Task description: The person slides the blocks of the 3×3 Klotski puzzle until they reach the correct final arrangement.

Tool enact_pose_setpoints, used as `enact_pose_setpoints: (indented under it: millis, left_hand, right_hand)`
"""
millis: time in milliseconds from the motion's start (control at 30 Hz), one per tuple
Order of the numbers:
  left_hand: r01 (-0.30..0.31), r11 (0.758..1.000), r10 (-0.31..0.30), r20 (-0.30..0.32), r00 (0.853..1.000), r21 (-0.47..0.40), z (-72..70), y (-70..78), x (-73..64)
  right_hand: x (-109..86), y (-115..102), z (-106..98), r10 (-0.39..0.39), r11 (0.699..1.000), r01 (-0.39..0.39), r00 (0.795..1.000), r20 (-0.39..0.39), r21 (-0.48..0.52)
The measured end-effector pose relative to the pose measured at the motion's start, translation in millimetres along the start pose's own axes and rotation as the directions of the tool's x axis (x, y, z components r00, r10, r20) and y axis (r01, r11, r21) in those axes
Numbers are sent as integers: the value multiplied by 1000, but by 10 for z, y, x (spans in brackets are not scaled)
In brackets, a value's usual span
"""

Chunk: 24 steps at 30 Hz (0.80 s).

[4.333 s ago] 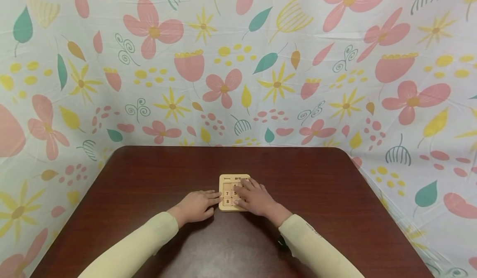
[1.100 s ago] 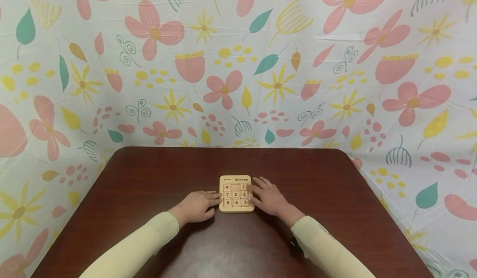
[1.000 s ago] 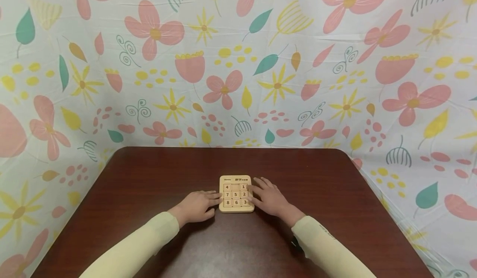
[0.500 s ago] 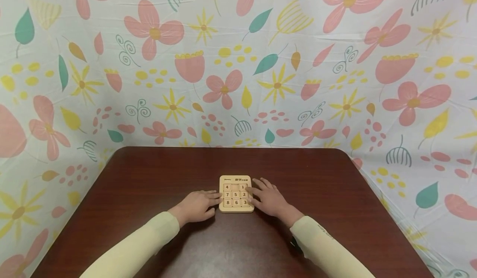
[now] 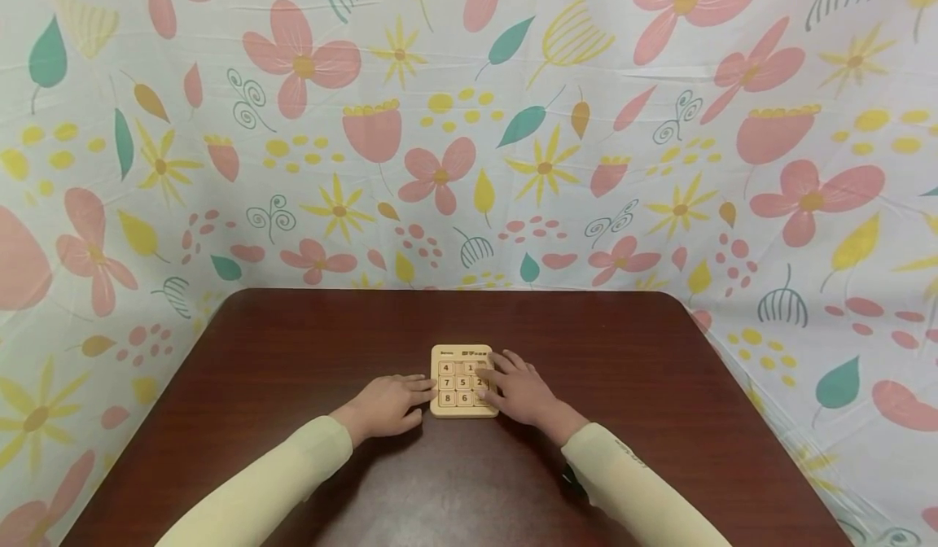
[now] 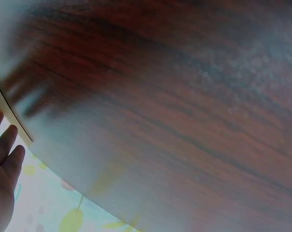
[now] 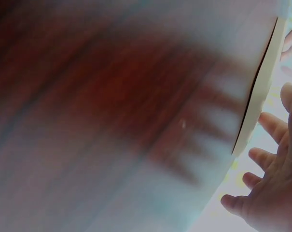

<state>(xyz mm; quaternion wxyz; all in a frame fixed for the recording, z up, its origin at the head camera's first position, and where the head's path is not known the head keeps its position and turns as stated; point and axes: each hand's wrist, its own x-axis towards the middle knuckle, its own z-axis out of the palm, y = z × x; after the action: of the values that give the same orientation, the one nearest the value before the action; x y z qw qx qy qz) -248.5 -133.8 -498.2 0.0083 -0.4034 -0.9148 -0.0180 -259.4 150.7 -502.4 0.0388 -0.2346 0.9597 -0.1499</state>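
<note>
A pale wooden number slide puzzle (image 5: 458,413) lies flat near the middle of the table. Its top row shows tile 4 (image 5: 445,368) and tile 1 (image 5: 471,367), with gaps beside tile 1; 7, 5, 2 and 8, 6 sit below, and the lower right tile is covered. My left hand (image 5: 384,405) rests on the table, straight fingertips against the puzzle's left edge. My right hand (image 5: 522,392) reaches over the right column, fingers spread and touching near tiles 1 and 2. In the right wrist view, the puzzle's edge (image 7: 259,92) runs beside the fingertips.
The dark red-brown table (image 5: 330,327) has rounded far corners. A floral curtain (image 5: 469,124) hangs behind it and along both sides.
Tile 1 has slid left from the top right corner toward the gap next to tile 4. My right hand has shifted left with it, further over the puzzle. The left hand stays put.
</note>
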Motion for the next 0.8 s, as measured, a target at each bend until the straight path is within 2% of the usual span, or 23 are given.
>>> enact_pose_setpoints:
  millis: [267,800]
  left_hand:
    - [-19,1000,19,-20,1000,0,-20,12,-11]
    - [2,1000,-2,12,1000,-18,-22,14,4]
  right_hand:
    - [49,-55,35,3,1000,-3,1000,19,-2]
    - [81,-93,30,-2,1000,2,999,40,2]
